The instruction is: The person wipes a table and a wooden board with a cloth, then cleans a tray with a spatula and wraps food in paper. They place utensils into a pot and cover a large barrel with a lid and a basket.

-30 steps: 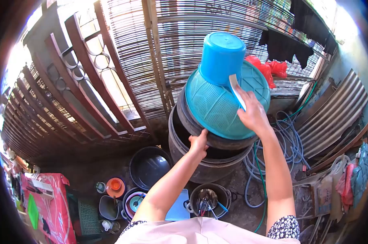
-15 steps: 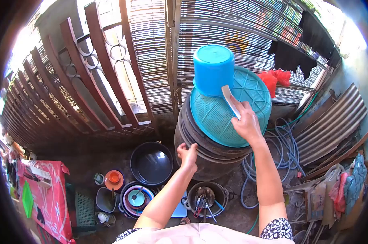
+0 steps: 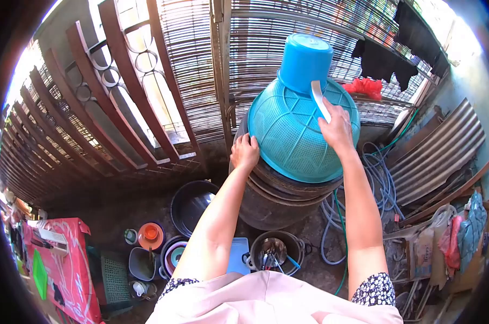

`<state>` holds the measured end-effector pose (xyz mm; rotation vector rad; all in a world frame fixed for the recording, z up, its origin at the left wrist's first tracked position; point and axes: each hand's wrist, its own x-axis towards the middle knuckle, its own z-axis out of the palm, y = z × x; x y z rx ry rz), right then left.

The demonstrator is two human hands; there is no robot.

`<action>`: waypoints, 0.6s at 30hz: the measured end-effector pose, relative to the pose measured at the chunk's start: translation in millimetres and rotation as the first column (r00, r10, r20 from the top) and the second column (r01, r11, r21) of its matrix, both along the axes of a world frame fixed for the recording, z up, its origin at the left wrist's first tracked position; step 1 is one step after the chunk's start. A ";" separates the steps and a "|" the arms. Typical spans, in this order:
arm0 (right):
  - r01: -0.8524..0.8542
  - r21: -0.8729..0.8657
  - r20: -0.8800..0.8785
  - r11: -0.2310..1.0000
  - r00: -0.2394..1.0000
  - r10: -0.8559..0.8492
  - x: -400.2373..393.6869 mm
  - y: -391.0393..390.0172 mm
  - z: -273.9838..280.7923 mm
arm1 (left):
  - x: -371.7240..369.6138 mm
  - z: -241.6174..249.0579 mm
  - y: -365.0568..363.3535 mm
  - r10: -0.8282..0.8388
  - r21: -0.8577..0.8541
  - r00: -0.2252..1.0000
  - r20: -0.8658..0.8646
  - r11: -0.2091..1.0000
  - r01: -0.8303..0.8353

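Observation:
An upside-down blue dipper [image 3: 305, 63] stands on a teal plastic colander [image 3: 293, 140], which lies bottom-up over a large dark barrel [image 3: 279, 205]. My right hand [image 3: 339, 128] is closed around the dipper's pale handle [image 3: 319, 101], above the colander's right side. At the left rim of the colander is my left hand [image 3: 245, 153], its fingers bent over the edge and its thumb partly hidden. The colander covers the barrel's mouth from view.
On the floor lie a black basin [image 3: 193, 208], a pot with utensils [image 3: 277, 248] and stacked bowls [image 3: 175, 254]. A coiled hose [image 3: 382, 189] lies right of the barrel. Slatted fencing [image 3: 196, 75] rises behind, and a red-covered table [image 3: 66, 264] stands at left.
My left hand has moved up from the barrel's side to the colander's rim. The dipper and my right hand sit higher and further right in view; the colander shows more of its side.

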<state>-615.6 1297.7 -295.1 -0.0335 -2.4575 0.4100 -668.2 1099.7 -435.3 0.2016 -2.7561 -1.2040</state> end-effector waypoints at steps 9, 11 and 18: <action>-0.024 0.050 0.012 0.998 1.000 0.023 17.9 -13.6 1.8 | 28.5 0.1 -29.4 -0.207 -0.406 0.963 -0.175 0.906 0.121; -0.050 0.014 0.030 0.999 0.998 0.050 18.8 -17.3 -6.6 | 38.3 -22.0 -33.6 -0.214 -0.404 0.955 -0.207 0.908 0.116; -0.007 0.062 -0.002 0.998 1.000 0.007 -6.7 -15.2 -26.2 | 31.6 -30.8 -27.8 -0.152 -0.207 0.981 -0.121 0.970 0.125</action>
